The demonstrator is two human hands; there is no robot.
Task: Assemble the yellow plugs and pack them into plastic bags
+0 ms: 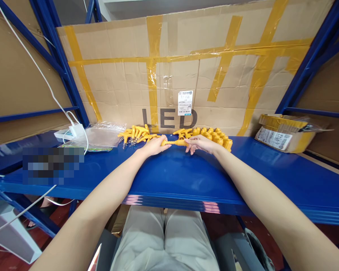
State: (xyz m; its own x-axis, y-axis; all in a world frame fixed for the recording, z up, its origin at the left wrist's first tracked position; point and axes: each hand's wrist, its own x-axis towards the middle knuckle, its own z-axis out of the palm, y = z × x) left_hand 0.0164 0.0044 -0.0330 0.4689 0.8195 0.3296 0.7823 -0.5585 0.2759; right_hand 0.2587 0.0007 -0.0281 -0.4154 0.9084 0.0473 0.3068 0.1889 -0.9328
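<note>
A slim yellow plastic rod (175, 142) is stretched level between my two hands, just above the blue shelf. My left hand (156, 145) is closed on its left end, and my right hand (198, 143) pinches the thicker ribbed right end. Both ends are partly covered by fingers. Behind my left hand lies a pile of yellow branched pieces (138, 131) with small metal chains. A few more yellow pieces (183, 133) lie behind the rod. Several yellow cylinders (219, 136) stand close together behind my right hand.
The blue metal shelf (180, 177) has a taped cardboard sheet (124, 86) behind it. On the left are plastic bags (104, 135), a white charger with a cable (77, 130) and a blurred-out patch. An opened cardboard box (282, 135) sits at the right. Blue posts flank both sides.
</note>
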